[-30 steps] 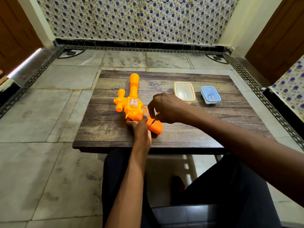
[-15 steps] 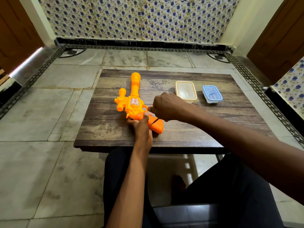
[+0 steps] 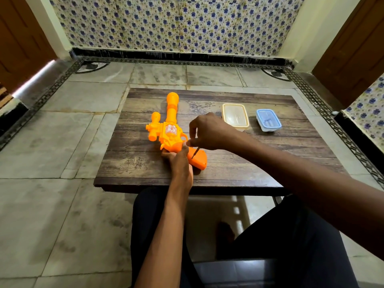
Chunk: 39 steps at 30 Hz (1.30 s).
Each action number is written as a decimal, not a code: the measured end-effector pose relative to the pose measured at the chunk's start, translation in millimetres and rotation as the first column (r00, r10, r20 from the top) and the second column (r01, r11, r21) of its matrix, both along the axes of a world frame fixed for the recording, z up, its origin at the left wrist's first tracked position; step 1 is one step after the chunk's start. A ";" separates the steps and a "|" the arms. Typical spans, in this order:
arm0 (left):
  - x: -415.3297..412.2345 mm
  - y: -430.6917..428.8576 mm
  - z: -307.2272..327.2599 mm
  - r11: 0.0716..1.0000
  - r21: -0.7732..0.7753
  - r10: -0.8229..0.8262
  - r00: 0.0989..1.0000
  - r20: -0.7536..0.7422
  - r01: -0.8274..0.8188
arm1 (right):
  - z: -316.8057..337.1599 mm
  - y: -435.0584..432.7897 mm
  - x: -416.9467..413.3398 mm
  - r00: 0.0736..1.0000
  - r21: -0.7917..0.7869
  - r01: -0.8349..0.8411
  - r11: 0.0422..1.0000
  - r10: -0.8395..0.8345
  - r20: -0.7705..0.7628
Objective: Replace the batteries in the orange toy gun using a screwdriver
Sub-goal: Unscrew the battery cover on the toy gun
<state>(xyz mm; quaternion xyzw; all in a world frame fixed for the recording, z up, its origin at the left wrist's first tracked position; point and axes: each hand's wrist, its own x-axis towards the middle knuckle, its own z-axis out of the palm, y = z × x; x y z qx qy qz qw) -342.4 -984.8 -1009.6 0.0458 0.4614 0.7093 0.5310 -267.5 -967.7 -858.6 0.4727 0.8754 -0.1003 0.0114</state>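
An orange toy gun is laid flat on the wooden surface, barrel pointed away. Its grip end is held by the left hand. A thin screwdriver is pinched in the right hand, its tip set against the gun's handle. Farther right, a yellow-rimmed box and a blue box are placed side by side.
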 end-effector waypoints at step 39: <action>-0.2 -3.0 6.6 1.000 -0.004 -0.021 1.000 0.017 0.021 | 8.8 4.1 14.6 0.998 -0.115 -0.051 0.992 0.054 0.018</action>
